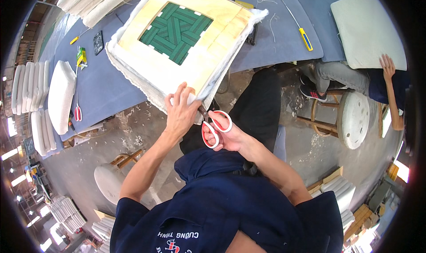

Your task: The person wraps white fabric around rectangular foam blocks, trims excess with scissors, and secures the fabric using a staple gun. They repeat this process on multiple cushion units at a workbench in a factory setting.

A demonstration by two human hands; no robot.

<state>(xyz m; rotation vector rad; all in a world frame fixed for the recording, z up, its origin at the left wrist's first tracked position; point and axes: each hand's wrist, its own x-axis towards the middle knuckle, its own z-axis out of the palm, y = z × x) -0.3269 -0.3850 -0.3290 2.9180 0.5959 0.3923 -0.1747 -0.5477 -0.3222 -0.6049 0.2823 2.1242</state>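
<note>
A square seat cushion point(128, 44) lies underside up at the table's front edge. Its pale wooden board point(226, 31) frames a window of woven green webbing point(177, 33), with white wadding and cream fabric showing round the sides. My left hand point(181, 106) grips the near corner, fingers over the board and thumb toward the scissors. In my right hand point(226, 135) are scissors point(217, 126) with red and white handles, fingers through the loops. Their dark blades point at that same corner, and the tips are hidden there.
On the blue-covered table point(293, 9) lie a yellow-handled screwdriver point(306, 39), loose thread, another pair of scissors point(78, 113) and a black phone-like object point(98, 42). Cushions are stacked at left point(31, 86). At right, another person's hand point(387, 66) touches a pale cushion point(368, 29) beside a round stool point(353, 120).
</note>
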